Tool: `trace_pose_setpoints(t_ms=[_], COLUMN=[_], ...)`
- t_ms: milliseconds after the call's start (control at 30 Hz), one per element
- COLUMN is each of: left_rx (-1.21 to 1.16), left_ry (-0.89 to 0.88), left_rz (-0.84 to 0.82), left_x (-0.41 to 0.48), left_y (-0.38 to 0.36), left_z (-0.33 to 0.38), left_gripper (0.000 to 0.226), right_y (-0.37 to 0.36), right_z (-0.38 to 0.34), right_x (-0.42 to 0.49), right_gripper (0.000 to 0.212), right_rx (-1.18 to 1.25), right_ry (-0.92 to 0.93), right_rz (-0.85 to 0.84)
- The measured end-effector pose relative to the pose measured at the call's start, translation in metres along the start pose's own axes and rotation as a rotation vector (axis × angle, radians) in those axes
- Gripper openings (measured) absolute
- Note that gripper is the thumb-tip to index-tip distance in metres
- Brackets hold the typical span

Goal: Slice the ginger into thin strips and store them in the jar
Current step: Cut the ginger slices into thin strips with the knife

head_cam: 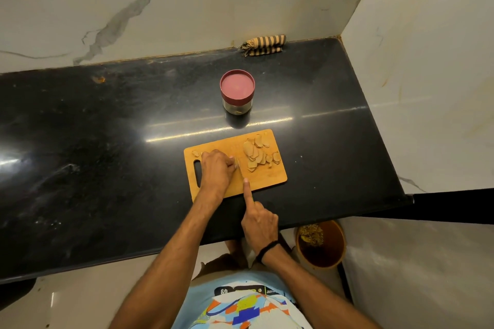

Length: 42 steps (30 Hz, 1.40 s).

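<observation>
- Brightly patterned clothing [240, 307] fills the bottom centre of the frame; two bare forearms reach up from it toward the middle.
- Right hand [260, 224], with a black band [267, 250] on its wrist, sits just below centre, over the near edge of the tabletop; its fingers are curled round a knife [240, 168] whose handle is hidden; the forefinger lies straight along the back of the blade, its tip over the board.
- Left hand [217, 168] rests on the left half of a wooden cutting board [267, 179] at the centre; its fingers are curled down, with the tips just beside the blade; I cannot tell whether it holds anything under them.
- Ginger slices [256, 155] lie in a loose, overlapping pile on the right half of the board, to the right of the blade; one small ginger scrap [196, 153] lies near the board's upper left corner.
- Jar [237, 91], with its red lid on, stands upright on the black tabletop [107, 141] above the board and apart from it.
- Striped cloth [263, 45], folded, lies at the far edge of the tabletop against the marble wall [160, 8], upper centre.
- Brown bucket [326, 254] stands on the floor at lower right, with scraps inside.
</observation>
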<state>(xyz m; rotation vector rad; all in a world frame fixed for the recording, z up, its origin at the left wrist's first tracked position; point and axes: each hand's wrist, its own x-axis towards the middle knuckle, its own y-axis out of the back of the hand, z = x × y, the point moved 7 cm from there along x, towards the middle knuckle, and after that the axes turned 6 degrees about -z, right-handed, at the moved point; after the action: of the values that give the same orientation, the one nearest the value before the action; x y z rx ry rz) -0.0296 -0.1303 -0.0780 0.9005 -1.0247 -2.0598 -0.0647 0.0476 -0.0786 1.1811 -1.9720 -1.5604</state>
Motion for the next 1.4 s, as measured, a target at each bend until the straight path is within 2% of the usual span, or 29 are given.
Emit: trace_pose_setpoints(t_ms=[667, 1000, 1167, 1400], left_rx=[-0.148, -0.112, -0.127, -0.207], left_ry=[0.05, 0.054, 0.047, 0.057], left_rz=[0.003, 0.01, 0.008, 0.01], left_x=[0.0, 0.0, 0.002, -0.001], left_y=[0.0, -0.004, -0.004, 0.001], left_z=[-0.004, -0.007, -0.009, -0.008], left_gripper=[0.013, 0.013, 0.015, 0.021], right_y=[0.002, 0.002, 0.002, -0.001], right_z=[-0.016, -0.018, -0.004, 0.006], right_x=[0.026, 0.024, -0.009, -0.005], right_gripper=[0.078, 0.09, 0.083, 0.08], right_rx=[0.198, 0.026, -0.053, 0.062], right_ry=[0.025, 0.001, 0.066, 0.03], right_rz=[0.008, 0.013, 0.002, -0.017])
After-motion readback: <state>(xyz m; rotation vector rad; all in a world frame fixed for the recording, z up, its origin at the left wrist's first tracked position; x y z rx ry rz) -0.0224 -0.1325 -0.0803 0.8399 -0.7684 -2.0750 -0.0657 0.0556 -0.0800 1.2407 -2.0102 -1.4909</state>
